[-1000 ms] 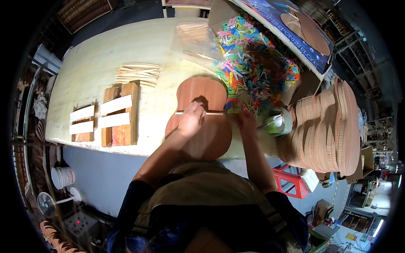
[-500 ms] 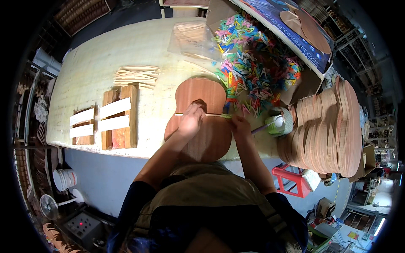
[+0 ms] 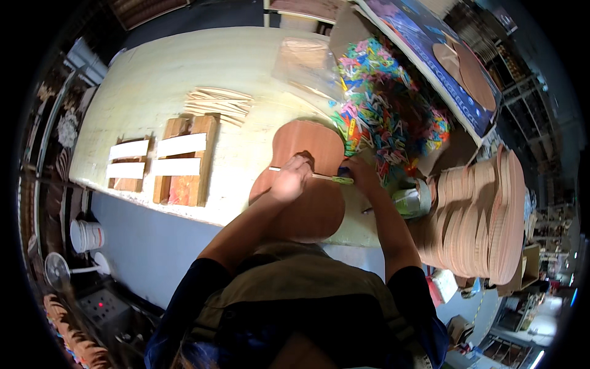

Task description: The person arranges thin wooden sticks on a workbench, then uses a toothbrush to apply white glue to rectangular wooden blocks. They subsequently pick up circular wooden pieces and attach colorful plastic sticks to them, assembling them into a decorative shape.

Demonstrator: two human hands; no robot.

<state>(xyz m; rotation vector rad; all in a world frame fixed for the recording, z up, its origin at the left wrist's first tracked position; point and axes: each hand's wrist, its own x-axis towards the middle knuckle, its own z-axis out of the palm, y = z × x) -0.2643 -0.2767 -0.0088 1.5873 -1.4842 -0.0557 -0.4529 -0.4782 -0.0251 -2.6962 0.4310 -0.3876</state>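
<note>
A brown guitar-shaped wooden plate (image 3: pixel 304 212) lies on the table by my body, its narrower end away from me. Across its waist runs a thin pale wooden strip (image 3: pixel 322 177). My left hand (image 3: pixel 292 178) presses down on the strip near the middle, fingers bent together; its fingertips are partly hidden. At the strip's right end a green clothespin (image 3: pixel 343 181) sits at the plate's edge. Just beyond it, my right hand (image 3: pixel 365 176) is closed around a small dark blue piece (image 3: pixel 344 170) that looks like a clothespin.
Many coloured clothespins (image 3: pixel 381 92) are heaped in an open carton at the far right. A stack of guitar-shaped plates (image 3: pixel 470 215) and a green-white pot (image 3: pixel 410 200) stand right. Left are wooden blocks with white strips (image 3: pixel 179 166), thin sticks (image 3: pixel 218 106) and a plastic bag (image 3: pixel 304 61).
My right hand has moved slightly away from me, off the green clothespin, and a dark blue piece now shows at its fingers. My left hand stays on the strip. The whole view has shifted.
</note>
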